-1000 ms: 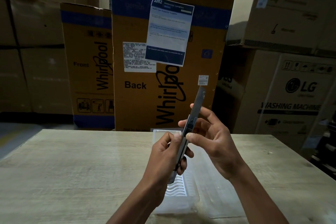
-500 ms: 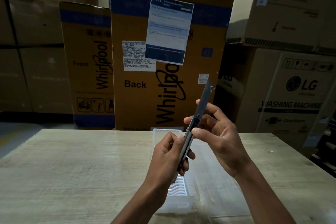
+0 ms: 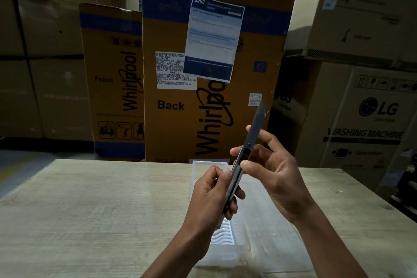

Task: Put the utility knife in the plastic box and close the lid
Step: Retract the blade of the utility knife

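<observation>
Utility knife (image 3: 247, 156) is in the air above the table (image 3: 90, 210), held by both hands, not in the box. Long axis runs steeply up: butt end low and toward the camera, inside the left hand, and tip high, away and leaning right, ending in front of the Whirlpool "Back" carton (image 3: 203, 108). Blade is out, and its grey angled tip points up and to the right. Slider sits about mid-body.

Left hand (image 3: 212, 196): fingers curled tight around the lower handle, thumb pressed along the near edge. Butt end is hidden in the fist.

Right hand (image 3: 275, 178): pinching the knife mid-body at the slider. Thumb on the near face, index and middle fingers behind and beside the upper body. Remaining fingers loosely bent, palm facing left.

Plastic box (image 3: 225, 239) lies on the table directly under the hands, translucent white, long side running away from the camera. It's open: the tray with the wavy ribbed floor is on the left, and the clear lid (image 3: 277, 244) is flat on the table to its right. The hands cover much of the tray.

Behind the table are stacked cartons, with an LG washing machine carton (image 3: 365, 124) at right.
</observation>
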`<state>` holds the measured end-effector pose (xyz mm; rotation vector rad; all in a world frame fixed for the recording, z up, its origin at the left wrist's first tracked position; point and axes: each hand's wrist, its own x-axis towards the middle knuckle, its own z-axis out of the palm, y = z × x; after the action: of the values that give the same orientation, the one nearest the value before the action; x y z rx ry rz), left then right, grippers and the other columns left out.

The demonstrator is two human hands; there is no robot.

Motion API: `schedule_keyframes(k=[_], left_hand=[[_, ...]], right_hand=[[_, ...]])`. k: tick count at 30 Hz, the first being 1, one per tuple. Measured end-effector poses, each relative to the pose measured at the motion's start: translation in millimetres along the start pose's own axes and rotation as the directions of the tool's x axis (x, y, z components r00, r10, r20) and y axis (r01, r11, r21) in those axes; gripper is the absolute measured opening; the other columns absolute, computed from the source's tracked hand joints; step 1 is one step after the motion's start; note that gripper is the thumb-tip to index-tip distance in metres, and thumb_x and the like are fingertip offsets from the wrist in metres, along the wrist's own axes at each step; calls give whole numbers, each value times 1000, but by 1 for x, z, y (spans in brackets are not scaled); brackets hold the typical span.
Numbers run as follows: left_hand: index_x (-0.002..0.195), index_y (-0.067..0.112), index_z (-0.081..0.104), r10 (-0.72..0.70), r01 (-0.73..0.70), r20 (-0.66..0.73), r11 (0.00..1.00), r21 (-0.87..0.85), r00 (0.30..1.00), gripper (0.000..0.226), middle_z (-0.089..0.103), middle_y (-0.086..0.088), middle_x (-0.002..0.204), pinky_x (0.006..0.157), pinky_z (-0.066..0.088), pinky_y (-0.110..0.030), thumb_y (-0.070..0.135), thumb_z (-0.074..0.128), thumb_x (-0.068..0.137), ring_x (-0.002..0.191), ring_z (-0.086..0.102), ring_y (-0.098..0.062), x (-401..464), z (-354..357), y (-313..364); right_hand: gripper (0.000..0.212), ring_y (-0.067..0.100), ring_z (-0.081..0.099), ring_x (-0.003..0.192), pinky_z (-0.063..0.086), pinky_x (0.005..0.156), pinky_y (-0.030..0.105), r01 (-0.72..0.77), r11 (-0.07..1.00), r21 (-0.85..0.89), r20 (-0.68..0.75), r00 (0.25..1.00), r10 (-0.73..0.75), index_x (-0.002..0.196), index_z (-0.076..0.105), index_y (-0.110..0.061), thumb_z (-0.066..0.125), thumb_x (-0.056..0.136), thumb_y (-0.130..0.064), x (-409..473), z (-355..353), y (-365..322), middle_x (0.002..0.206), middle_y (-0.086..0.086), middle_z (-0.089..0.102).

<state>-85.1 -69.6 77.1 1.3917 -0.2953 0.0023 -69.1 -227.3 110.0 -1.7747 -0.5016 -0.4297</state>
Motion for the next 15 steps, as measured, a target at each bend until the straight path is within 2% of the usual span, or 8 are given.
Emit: schedule_keyframes(k=[6, 10, 13, 15], left_hand=[[93, 12, 57, 15, -15, -6, 1000, -16, 1000, 30, 71, -4, 72, 51, 49, -29, 39, 45, 100, 54, 57, -16, 1, -1, 1], [95, 12, 61, 39, -40, -32, 999, -34, 999, 29, 70, -4, 71, 51, 49, -29, 36, 45, 100, 55, 58, -16, 1, -2, 2], [97, 15, 67, 48, -51, -56, 998, -48, 997, 31, 69, -4, 70, 51, 50, -27, 36, 43, 101, 54, 59, -14, 0, -2, 4], [94, 15, 69, 39, -43, -66, 997, -62, 997, 36, 68, -3, 67, 51, 49, -27, 37, 41, 101, 55, 59, -12, -1, -2, 6]], right_hand=[[69, 18, 68, 115, 53, 98, 38, -29, 1000, -9, 15, 999, 29, 141, 42, -31, 72, 80, -18, -1, 7, 1, 112, -2, 76], [77, 16, 68, 116, 53, 99, 35, -53, 999, -4, 31, 998, 53, 150, 32, -24, 74, 87, -7, -2, 12, 3, 113, -2, 76], [82, 11, 65, 119, 49, 98, 31, -53, 998, -28, 49, 997, 54, 151, 29, -26, 75, 84, -13, -2, 14, 5, 116, -7, 74], [83, 10, 63, 121, 51, 94, 29, -66, 997, -33, 70, 995, 68, 151, 28, -31, 75, 85, -10, -2, 15, 7, 120, -10, 72]])
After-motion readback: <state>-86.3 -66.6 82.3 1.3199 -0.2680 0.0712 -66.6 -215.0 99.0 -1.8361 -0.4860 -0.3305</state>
